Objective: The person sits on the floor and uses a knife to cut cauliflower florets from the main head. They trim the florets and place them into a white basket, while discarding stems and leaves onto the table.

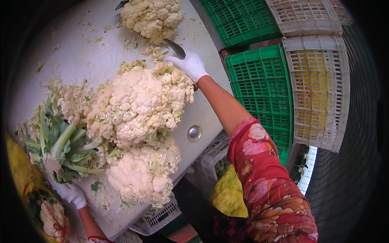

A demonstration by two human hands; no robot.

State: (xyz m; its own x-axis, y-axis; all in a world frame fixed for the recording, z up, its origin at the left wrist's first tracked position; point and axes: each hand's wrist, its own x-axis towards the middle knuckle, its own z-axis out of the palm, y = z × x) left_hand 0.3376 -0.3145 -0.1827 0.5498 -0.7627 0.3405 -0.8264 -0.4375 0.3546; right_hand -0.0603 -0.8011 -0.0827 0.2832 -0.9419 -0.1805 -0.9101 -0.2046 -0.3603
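Note:
My right hand [191,66], in a white glove, grips a knife with a dark curved blade [176,48]. The blade's tip is close to a cauliflower head [153,18] at the top of the white table [88,36]. My left hand [70,193], also gloved, is at the lower left against a leafy cauliflower [65,145] whose cut stem faces me. Its fingers are partly hidden beneath the leaves. Between my hands lie a large pale cauliflower [136,97] and, below it, another cauliflower head [142,173].
Green plastic crates [258,94] and white crates [316,91] line the right side. A yellow mesh bag [21,164] and a cauliflower with red string [53,218] sit at the left edge. A yellow bundle [229,194] lies below the table. Trimmings [104,197] litter the tabletop, which has a round metal fitting [194,133].

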